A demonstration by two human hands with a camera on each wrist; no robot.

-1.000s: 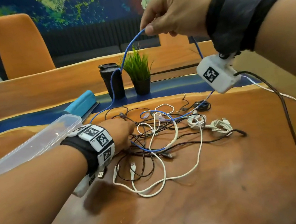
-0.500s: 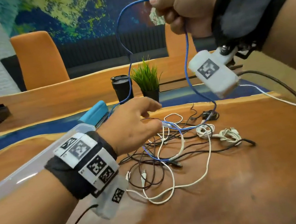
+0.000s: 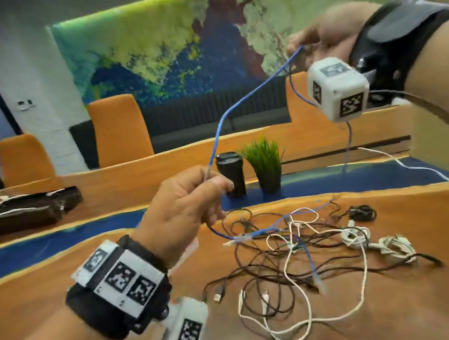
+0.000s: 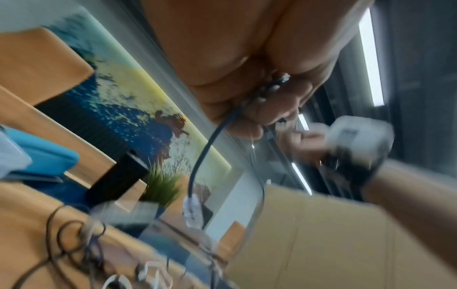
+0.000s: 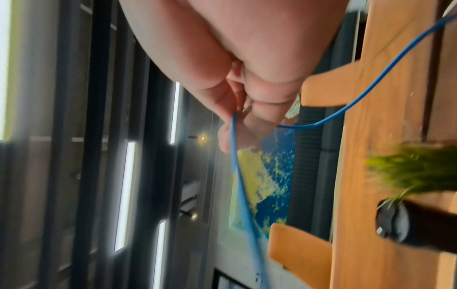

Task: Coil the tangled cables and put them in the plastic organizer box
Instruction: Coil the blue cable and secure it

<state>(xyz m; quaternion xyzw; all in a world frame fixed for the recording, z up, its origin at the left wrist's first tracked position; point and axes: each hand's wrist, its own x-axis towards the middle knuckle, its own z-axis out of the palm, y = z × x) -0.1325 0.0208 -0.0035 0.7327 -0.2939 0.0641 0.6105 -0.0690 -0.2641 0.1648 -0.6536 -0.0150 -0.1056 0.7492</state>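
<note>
Since half a second ago we see the left hand [image 3: 184, 202] risen off the tangle [image 3: 304, 257], now pinching the thin blue cable [image 3: 239, 102]; the right hand [image 3: 322, 33] still pinches it higher, stretching it above the glossy wooden table [image 3: 414, 301].

A wooden bench [image 3: 414, 301] with a blue band across its middle carries a small potted grass plant [image 3: 265, 165] beside a black lidded cup [image 3: 231, 176]. Beyond stand orange chairs [image 3: 119, 129] and a colourful wall mural [image 3: 168, 46]. A dark bag [image 3: 18, 214] lies far left.
</note>
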